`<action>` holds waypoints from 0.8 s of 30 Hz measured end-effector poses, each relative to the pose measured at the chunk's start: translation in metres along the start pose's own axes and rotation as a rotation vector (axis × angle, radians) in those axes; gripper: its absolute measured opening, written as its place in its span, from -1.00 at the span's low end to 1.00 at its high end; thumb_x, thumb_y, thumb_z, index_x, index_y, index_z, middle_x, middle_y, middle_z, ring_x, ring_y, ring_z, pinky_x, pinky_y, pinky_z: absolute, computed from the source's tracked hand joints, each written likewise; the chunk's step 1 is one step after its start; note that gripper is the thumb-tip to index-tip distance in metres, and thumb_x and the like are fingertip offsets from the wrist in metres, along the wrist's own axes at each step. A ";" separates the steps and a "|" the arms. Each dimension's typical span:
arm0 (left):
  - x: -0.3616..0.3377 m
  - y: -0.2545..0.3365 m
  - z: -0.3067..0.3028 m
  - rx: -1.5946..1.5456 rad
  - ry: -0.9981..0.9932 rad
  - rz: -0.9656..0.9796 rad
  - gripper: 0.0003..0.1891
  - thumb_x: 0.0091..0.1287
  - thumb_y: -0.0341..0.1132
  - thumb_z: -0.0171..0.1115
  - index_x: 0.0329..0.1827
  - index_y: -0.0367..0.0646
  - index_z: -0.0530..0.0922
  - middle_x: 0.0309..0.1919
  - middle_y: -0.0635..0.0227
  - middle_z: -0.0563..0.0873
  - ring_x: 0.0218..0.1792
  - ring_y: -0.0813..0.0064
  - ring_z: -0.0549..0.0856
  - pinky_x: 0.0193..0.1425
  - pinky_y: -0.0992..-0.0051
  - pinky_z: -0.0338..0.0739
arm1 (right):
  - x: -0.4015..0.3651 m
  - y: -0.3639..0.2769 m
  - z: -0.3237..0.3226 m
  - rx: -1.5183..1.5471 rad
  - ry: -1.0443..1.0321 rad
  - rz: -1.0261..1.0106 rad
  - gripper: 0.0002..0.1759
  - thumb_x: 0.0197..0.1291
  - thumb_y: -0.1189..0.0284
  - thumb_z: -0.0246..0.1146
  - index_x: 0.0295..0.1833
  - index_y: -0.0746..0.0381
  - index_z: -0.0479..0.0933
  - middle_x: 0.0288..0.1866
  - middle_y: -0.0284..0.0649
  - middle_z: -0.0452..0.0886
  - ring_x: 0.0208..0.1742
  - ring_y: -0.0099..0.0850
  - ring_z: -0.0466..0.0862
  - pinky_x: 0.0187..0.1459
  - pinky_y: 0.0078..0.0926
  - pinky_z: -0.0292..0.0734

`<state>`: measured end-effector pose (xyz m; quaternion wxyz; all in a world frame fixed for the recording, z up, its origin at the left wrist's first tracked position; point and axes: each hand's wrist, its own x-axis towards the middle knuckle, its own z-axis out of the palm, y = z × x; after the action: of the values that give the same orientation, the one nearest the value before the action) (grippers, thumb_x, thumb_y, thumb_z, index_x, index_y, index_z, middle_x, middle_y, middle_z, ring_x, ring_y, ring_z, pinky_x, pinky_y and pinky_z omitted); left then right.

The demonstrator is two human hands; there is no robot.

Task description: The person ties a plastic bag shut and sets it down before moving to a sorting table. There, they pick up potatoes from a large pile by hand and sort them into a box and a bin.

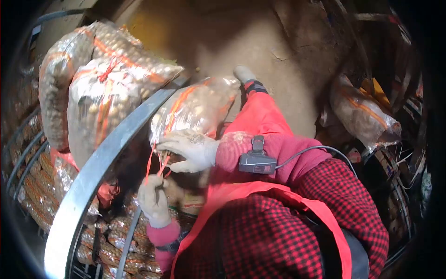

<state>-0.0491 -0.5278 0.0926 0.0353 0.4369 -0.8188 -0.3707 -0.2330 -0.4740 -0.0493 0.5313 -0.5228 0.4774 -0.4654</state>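
A clear plastic bag with orange stripes (197,107), filled with small round pale items, lies in front of me behind a curved metal rail. My right hand (188,149), in a pale glove, closes over the bag's near end, its fingers curled round the gathered neck. Loops of red string (149,163) run down from there. Just below, my left hand (154,202), gloved too, is closed with thumb and fingers pinching the string. The string's part under my right fingers is hidden.
The curved metal rail (109,149) crosses close to my left hand. Several full bags (109,93) stand beyond it, one tied with red string. Stacked filled bags (127,242) lie below. Another bag (362,111) lies at the right; bare floor (209,37) stretches ahead.
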 end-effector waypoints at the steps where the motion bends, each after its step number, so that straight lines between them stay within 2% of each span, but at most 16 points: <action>1: 0.008 0.006 -0.003 0.040 -0.006 0.032 -0.69 0.06 -0.78 0.06 -0.21 -0.25 0.59 -0.31 0.24 0.67 -0.29 0.37 0.68 -0.19 0.41 0.61 | 0.003 0.003 0.006 -0.047 -0.001 -0.078 -0.24 0.13 0.18 0.42 0.45 0.16 0.41 0.42 0.04 0.45 0.47 0.01 0.41 0.49 -0.04 0.26; 2: 0.013 0.007 -0.006 0.089 0.001 0.062 -0.71 0.04 -0.76 0.10 -0.22 -0.25 0.60 -0.37 0.24 0.69 -0.29 0.34 0.70 -0.21 0.39 0.61 | 0.011 0.007 0.015 -0.091 -0.007 -0.172 -0.12 0.11 0.17 0.44 0.54 0.13 0.31 0.47 0.05 0.39 0.51 0.03 0.36 0.52 0.00 0.22; 3: 0.014 -0.001 -0.007 0.064 -0.024 0.155 -0.79 0.06 -0.67 0.15 -0.27 -0.25 0.60 -0.39 0.24 0.69 -0.27 0.32 0.71 -0.18 0.36 0.62 | 0.019 0.011 0.026 -0.175 -0.017 -0.194 -0.03 0.04 0.07 0.45 0.56 0.09 0.27 0.50 0.01 0.34 0.53 0.00 0.31 0.46 0.10 0.24; 4: 0.009 -0.006 -0.013 0.007 -0.104 0.138 -0.89 0.18 -0.61 0.17 -0.31 -0.26 0.62 -0.37 0.24 0.70 -0.29 0.37 0.71 -0.15 0.39 0.60 | 0.028 0.009 0.031 -0.262 0.035 -0.241 -0.03 0.01 0.09 0.46 0.56 0.06 0.28 0.53 -0.05 0.33 0.54 -0.01 0.31 0.48 0.10 0.23; 6: -0.004 -0.011 -0.017 -0.223 -0.073 -0.084 -0.88 0.37 -0.51 0.15 -0.31 -0.27 0.65 -0.33 0.27 0.73 -0.30 0.45 0.69 -0.14 0.44 0.58 | 0.047 0.002 0.037 -0.383 -0.117 -0.213 0.00 0.02 0.12 0.48 0.59 0.03 0.24 0.54 -0.03 0.35 0.56 -0.03 0.31 0.51 0.06 0.21; 7: -0.008 -0.018 -0.018 -0.288 -0.048 -0.081 -0.90 0.29 -0.59 0.15 -0.28 -0.28 0.64 -0.33 0.27 0.73 -0.32 0.43 0.70 -0.18 0.44 0.59 | 0.053 0.010 0.044 -0.397 -0.222 -0.250 -0.04 0.01 0.15 0.47 0.57 0.00 0.29 0.54 -0.11 0.38 0.56 -0.09 0.32 0.50 0.02 0.23; 8: -0.011 -0.027 -0.016 -0.359 -0.028 -0.069 -0.85 0.21 -0.66 0.15 -0.25 -0.29 0.64 -0.34 0.26 0.72 -0.34 0.42 0.70 -0.21 0.44 0.60 | 0.057 0.015 0.051 -0.383 -0.262 -0.277 -0.21 0.03 0.17 0.46 0.44 0.04 0.46 0.43 -0.15 0.50 0.49 -0.11 0.40 0.46 -0.03 0.30; 10: -0.014 -0.038 -0.016 -0.428 0.023 -0.053 -0.76 0.14 -0.73 0.12 -0.20 -0.30 0.63 -0.34 0.25 0.72 -0.37 0.42 0.71 -0.24 0.46 0.61 | 0.070 0.021 0.059 -0.263 -0.404 -0.098 -0.44 0.11 0.17 0.43 0.22 0.13 0.60 0.20 -0.12 0.63 0.29 -0.07 0.56 0.29 -0.11 0.46; 12: -0.017 -0.044 -0.016 -0.413 0.078 -0.055 -0.74 0.17 -0.73 0.06 -0.18 -0.32 0.63 -0.33 0.24 0.73 -0.38 0.45 0.72 -0.23 0.49 0.62 | 0.069 0.020 0.056 -0.199 -0.515 0.084 -0.57 0.21 0.17 0.38 0.11 0.17 0.63 0.05 -0.08 0.65 0.13 -0.04 0.63 0.16 -0.14 0.51; 13: -0.017 -0.052 -0.019 -0.412 0.062 -0.087 -0.65 0.11 -0.75 -0.05 -0.14 -0.31 0.64 -0.32 0.22 0.73 -0.39 0.45 0.74 -0.20 0.51 0.64 | 0.069 0.017 0.053 -0.163 -0.565 0.176 -0.62 0.26 0.17 0.35 0.06 0.19 0.65 -0.03 -0.06 0.66 0.04 -0.02 0.66 0.10 -0.16 0.53; 15: -0.019 -0.060 -0.021 -0.411 0.098 -0.143 -0.75 0.38 -0.54 -0.02 -0.15 -0.28 0.69 -0.27 0.24 0.76 -0.38 0.47 0.75 -0.22 0.49 0.61 | 0.066 0.023 0.046 -0.181 -0.552 0.065 -0.64 0.33 0.16 0.31 0.05 0.19 0.65 -0.10 -0.04 0.67 -0.02 -0.03 0.67 0.03 -0.17 0.54; 16: -0.019 -0.064 -0.020 -0.411 0.113 -0.171 -0.72 0.52 -0.43 0.00 -0.16 -0.27 0.72 -0.25 0.25 0.78 -0.38 0.48 0.76 -0.23 0.48 0.60 | 0.067 0.025 0.042 -0.188 -0.545 0.011 -0.64 0.37 0.15 0.28 0.05 0.20 0.65 -0.14 -0.03 0.67 -0.06 -0.03 0.68 -0.01 -0.17 0.54; 17: -0.018 -0.071 -0.019 -0.326 0.092 -0.134 -0.73 0.47 -0.47 -0.02 -0.12 -0.24 0.71 -0.24 0.23 0.79 -0.38 0.45 0.78 -0.26 0.46 0.62 | 0.071 0.028 0.038 -0.209 -0.621 0.041 -0.63 0.40 0.11 0.25 0.04 0.18 0.67 -0.18 -0.04 0.69 -0.08 -0.07 0.69 -0.02 -0.18 0.55; 20: -0.007 -0.067 -0.026 -0.116 0.066 -0.066 -0.76 0.41 -0.52 0.04 -0.10 -0.20 0.72 -0.25 0.23 0.78 -0.33 0.42 0.79 -0.25 0.46 0.64 | 0.083 -0.020 0.014 -0.280 -0.651 0.182 -0.61 0.39 0.05 0.25 -0.01 0.15 0.70 -0.18 -0.06 0.71 -0.09 -0.10 0.70 -0.01 -0.18 0.54; 23: -0.004 -0.068 -0.035 -0.080 0.079 0.076 -0.71 0.19 -0.67 0.06 -0.11 -0.28 0.67 -0.30 0.29 0.75 -0.23 0.51 0.76 -0.15 0.49 0.64 | 0.091 -0.030 0.008 -0.316 -0.673 0.211 -0.64 0.40 0.06 0.22 -0.05 0.09 0.74 -0.18 -0.08 0.74 -0.09 -0.13 0.71 0.03 -0.19 0.54; 24: -0.011 -0.073 -0.037 -0.194 0.167 -0.131 -0.78 0.27 -0.58 0.12 -0.10 -0.26 0.68 -0.30 0.31 0.75 -0.23 0.54 0.74 -0.18 0.49 0.62 | 0.093 -0.025 0.009 -0.302 -0.701 0.219 -0.66 0.39 0.09 0.23 -0.07 0.09 0.73 -0.16 -0.08 0.74 -0.07 -0.12 0.72 0.04 -0.18 0.54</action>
<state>0.0217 -0.5665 0.0761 0.1211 0.5132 -0.7433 -0.4118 -0.2135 -0.5655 -0.0267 0.6255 -0.6683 0.3832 -0.1238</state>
